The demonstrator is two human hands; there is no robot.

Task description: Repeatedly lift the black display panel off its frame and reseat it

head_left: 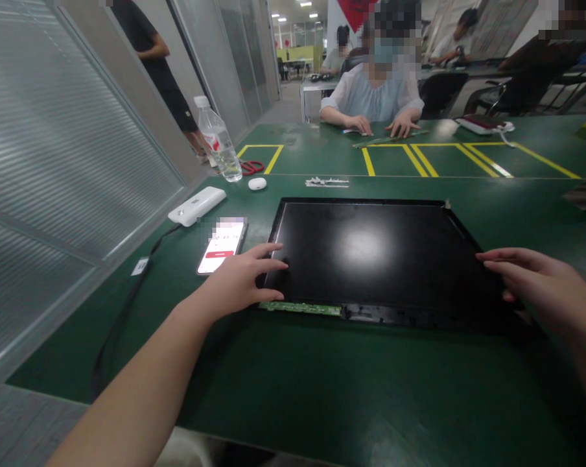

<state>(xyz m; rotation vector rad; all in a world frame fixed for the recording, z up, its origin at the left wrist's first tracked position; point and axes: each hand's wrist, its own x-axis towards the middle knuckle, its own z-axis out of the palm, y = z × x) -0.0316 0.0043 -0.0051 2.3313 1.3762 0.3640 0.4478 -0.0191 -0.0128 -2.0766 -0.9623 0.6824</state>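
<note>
The left forearm (pixel 142 383) crosses the near edge of the green surface (pixel 322 389). Set back from that edge, a black panel (pixel 322 259) lies flat, with a green circuit strip (pixel 300 309) along its near side. The left hand (pixel 244 279), thumb and fingers spread apart, is at the panel's left rim. The right hand (pixel 540 279) has its fingertips close together at the right rim; I cannot tell whether they clamp it. A phone (pixel 225 243) lies beside the left hand; a bottle (pixel 218 139) stands near the surface's far left corner.

Head view, near, facing forward and down over green table (pixel 322 395); far room (pixel 293 39) seems blurred.
</note>
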